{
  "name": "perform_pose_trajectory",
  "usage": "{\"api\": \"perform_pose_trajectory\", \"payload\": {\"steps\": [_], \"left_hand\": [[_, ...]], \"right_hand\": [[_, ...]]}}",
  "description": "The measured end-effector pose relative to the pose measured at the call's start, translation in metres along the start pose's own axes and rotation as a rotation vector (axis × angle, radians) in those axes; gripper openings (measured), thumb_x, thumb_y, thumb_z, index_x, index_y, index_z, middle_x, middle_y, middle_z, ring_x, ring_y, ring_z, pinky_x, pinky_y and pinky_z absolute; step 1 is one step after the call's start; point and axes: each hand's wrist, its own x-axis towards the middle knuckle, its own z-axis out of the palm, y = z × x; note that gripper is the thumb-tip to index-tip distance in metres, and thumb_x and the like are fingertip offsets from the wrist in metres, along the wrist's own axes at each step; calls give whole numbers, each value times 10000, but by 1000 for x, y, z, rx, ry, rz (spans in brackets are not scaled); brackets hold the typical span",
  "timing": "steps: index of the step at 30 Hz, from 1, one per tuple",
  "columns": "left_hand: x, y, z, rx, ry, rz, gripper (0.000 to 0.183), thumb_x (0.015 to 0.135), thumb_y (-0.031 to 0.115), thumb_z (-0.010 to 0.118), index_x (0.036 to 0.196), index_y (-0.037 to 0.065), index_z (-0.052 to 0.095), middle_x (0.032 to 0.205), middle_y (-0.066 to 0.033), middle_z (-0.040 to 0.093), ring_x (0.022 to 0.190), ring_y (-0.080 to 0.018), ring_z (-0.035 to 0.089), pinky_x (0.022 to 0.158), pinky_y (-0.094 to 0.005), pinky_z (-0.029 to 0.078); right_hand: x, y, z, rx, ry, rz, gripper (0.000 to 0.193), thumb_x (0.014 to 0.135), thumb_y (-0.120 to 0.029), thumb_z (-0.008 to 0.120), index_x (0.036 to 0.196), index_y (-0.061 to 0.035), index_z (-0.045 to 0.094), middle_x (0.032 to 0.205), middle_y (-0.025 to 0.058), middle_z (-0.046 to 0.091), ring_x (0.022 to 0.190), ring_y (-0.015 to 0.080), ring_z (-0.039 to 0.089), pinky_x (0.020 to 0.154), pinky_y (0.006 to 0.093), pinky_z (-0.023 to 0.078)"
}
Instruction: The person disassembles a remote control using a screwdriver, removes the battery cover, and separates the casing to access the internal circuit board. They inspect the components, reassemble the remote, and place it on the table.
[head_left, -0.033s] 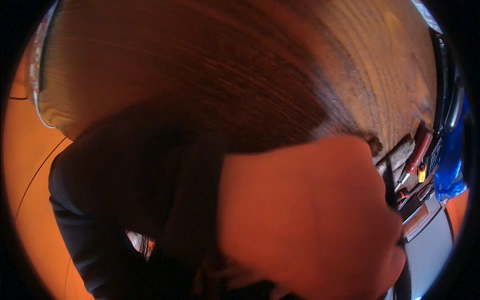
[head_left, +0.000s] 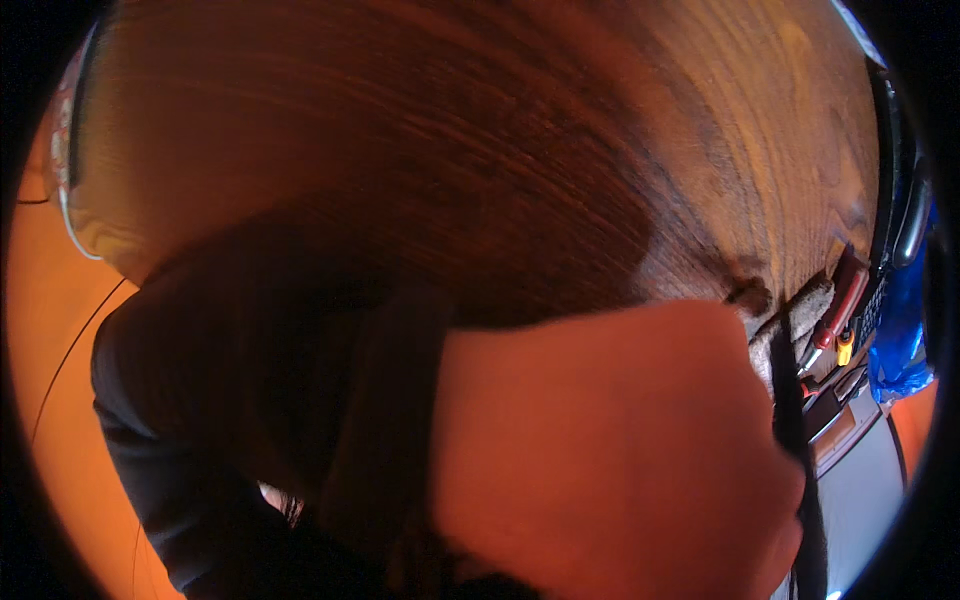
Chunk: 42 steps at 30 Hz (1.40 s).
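My left hand (head_left: 620, 440), at the end of a dark sleeve (head_left: 240, 370), fills the middle and lower right, very close and lit red. Its back is toward me and its fingers curl down out of sight, closed. What they hold, if anything, is hidden. A thin dark strip (head_left: 790, 390) runs down along the knuckles; I cannot tell whether the hand grips it. Just past the knuckles lies a crumpled grey cloth (head_left: 808, 302). My right hand is not in view.
A brown wood-grain table (head_left: 480, 130) spans the top. Toward the right edge lie a red-handled screwdriver (head_left: 842, 300), a small yellow tool (head_left: 845, 347) and a blue plastic bag (head_left: 900, 345). A pale grey panel (head_left: 865, 500) stands below them. Orange floor (head_left: 60, 330) shows at left.
My left hand sits slightly lower in the picture. More of the dark strip and the grey cloth shows beside its knuckles. Blurred finger-like shapes under the hand are no longer visible.
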Motion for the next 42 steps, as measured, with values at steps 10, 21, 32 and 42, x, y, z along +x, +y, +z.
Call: {"api": "perform_pose_trajectory", "payload": {"steps": [10, 21, 32, 42], "left_hand": [[-18, 15, -3, -125, -70, -110, 347, 818, 359, 604, 936, 40, 539, 783, -63, 589, 705, -168, 575, 611, -289, 443], [-21, 17, 2, -151, -82, -152, 290, 815, 317, 600, 899, 47, 534, 756, -59, 575, 671, -171, 567, 576, -290, 433], [-24, 19, 5, -151, -89, -168, 236, 812, 274, 595, 862, 54, 528, 729, -54, 560, 637, -174, 559, 540, -290, 424], [-18, 20, 8, -127, -78, -149, 189, 809, 236, 591, 829, 61, 523, 704, -50, 548, 606, -177, 552, 508, -291, 415]], "right_hand": [[1, 1, -2, 28, 53, 9, 694, 892, -437, 456, 1368, 31, 265, 1416, 227, 252, 1330, 330, 206, 1083, 436, 139], [-1, 1, -2, 74, 51, 12, 698, 883, -427, 479, 1362, 38, 272, 1407, 223, 270, 1316, 326, 229, 1075, 431, 159], [-2, 2, -3, 96, 53, 22, 704, 874, -417, 502, 1356, 45, 279, 1397, 219, 289, 1302, 321, 252, 1067, 425, 180], [-6, 2, -6, 98, 43, 39, 708, 866, -408, 523, 1351, 51, 285, 1388, 215, 306, 1290, 316, 273, 1060, 420, 199]]}}
